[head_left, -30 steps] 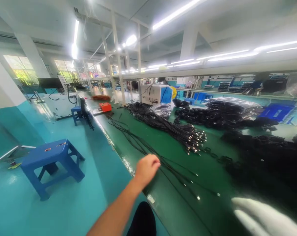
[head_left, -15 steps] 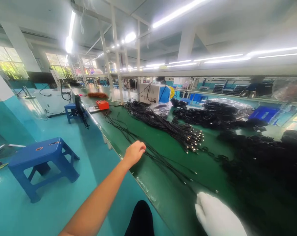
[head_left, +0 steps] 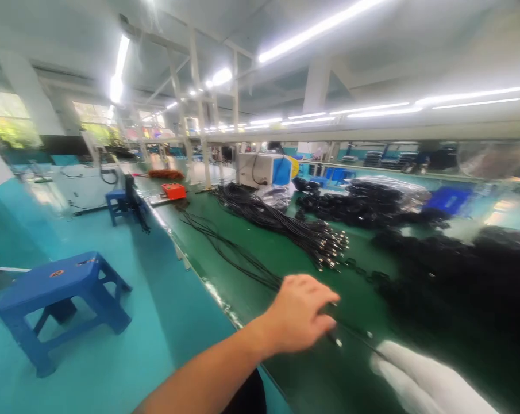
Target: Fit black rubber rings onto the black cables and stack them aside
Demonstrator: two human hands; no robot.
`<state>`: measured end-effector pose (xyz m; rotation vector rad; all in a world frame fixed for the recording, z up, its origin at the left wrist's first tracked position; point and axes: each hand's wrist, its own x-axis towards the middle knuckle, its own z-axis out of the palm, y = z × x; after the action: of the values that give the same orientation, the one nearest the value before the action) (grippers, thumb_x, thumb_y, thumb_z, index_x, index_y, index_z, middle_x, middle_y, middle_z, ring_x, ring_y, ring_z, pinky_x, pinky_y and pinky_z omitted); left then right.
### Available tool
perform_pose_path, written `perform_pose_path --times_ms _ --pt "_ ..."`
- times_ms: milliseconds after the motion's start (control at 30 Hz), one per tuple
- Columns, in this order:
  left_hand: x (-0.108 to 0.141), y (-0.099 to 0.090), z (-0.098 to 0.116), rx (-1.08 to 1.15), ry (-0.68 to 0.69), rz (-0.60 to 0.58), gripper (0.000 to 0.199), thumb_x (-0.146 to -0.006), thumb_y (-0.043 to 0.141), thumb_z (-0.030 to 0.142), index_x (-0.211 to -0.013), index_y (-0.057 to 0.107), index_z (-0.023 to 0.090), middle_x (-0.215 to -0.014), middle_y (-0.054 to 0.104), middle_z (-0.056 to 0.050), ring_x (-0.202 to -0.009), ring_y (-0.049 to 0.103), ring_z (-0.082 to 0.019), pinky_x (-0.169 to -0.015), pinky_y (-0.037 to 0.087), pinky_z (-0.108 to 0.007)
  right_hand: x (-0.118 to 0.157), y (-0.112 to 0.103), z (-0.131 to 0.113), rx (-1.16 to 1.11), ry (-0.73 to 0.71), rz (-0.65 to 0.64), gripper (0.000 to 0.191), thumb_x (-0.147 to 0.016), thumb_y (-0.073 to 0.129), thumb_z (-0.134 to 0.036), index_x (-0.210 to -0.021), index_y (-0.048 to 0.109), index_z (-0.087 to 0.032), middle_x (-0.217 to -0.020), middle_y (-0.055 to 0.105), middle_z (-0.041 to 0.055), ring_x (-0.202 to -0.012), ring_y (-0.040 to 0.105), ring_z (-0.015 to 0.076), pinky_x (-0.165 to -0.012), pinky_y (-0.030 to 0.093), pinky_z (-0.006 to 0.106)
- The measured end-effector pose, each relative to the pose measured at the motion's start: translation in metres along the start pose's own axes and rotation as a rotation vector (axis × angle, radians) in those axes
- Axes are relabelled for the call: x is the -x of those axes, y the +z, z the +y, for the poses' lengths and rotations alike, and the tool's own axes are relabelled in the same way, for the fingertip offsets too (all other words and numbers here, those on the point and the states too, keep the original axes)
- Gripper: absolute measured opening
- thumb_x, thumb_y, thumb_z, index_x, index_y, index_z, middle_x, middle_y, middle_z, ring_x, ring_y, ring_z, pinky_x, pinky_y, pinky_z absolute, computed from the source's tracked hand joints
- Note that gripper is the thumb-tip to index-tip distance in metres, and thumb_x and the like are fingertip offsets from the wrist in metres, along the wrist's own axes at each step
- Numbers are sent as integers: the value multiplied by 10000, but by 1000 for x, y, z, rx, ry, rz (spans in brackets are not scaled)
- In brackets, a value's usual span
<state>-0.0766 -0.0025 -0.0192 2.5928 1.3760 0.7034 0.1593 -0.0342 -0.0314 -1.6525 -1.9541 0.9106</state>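
Note:
Several thin black cables (head_left: 246, 263) run along the green tabletop (head_left: 225, 287) and pass under my bare left hand (head_left: 300, 313). Its fingers curl over the cables near their metal-tipped ends, with thumb and fingertips close together. My right hand (head_left: 419, 368), in a white glove, pinches a black cable at the lower right; the rest of its grip is hidden. Beyond my left hand lies a thick bundle of black cables (head_left: 281, 221), its silvery connectors fanned toward me.
Dark piles of black coils (head_left: 354, 198) cover the right side, near a blue bin (head_left: 449, 199). An orange-red box (head_left: 173, 191) and a white-and-blue machine (head_left: 260, 168) stand farther back. A blue stool (head_left: 70, 287) is at the left, beyond the table edge.
My left hand has slid right and nearer along the thin cables, toward their tips. My gloved right hand has shifted slightly right. The view has also turned a little.

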Motion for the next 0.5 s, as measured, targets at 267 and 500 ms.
perform_pose_path --times_ms 267,500 --pt "-52 -11 74 141 181 -181 191 -867 518 278 -791 686 227 -793 614 20 -813 549 -145 -817 358 -280 13 0 9 -1274 -33 -753 337 -780 522 -391 -866 578 -70 -681 647 100 -498 633 202 -386 466 250" --pt "-78 -2 84 361 260 -338 173 -844 524 223 -780 684 207 -793 594 14 -769 552 -117 -740 404 -219 16 7 32 -1574 -67 -872 345 -812 451 -282 -1036 548 -38 -859 677 159 -773 678 288 -610 551 445"
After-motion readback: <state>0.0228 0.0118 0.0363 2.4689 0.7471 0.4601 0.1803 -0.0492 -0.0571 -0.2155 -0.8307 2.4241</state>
